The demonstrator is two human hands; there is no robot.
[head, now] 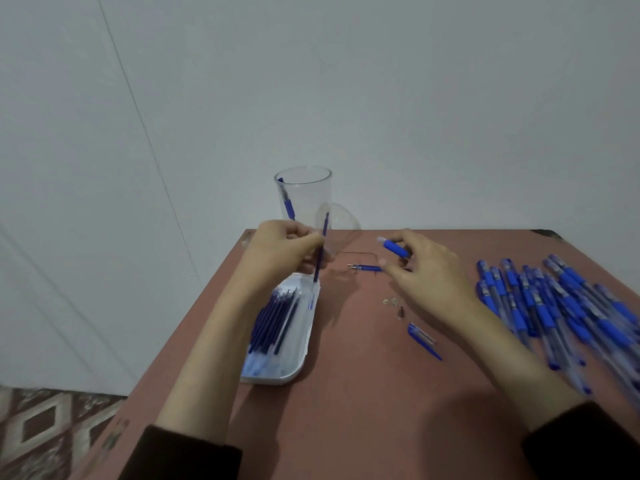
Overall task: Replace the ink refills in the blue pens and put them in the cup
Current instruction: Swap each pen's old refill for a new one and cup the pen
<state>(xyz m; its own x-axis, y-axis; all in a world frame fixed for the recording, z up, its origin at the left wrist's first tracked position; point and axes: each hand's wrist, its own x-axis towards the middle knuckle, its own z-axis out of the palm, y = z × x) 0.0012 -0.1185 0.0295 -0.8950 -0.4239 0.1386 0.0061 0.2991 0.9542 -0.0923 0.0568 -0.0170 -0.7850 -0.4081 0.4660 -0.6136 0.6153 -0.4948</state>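
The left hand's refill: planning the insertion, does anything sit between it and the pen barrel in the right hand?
Nothing visible does. Open air separates the refill in the left hand from the pen barrel in the right hand; a loose refill lies lower, on the table.

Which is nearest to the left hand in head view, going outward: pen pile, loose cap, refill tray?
1. Refill tray, just below the left hand.
2. Loose cap, mid-table, to its right.
3. Pen pile, far right side.
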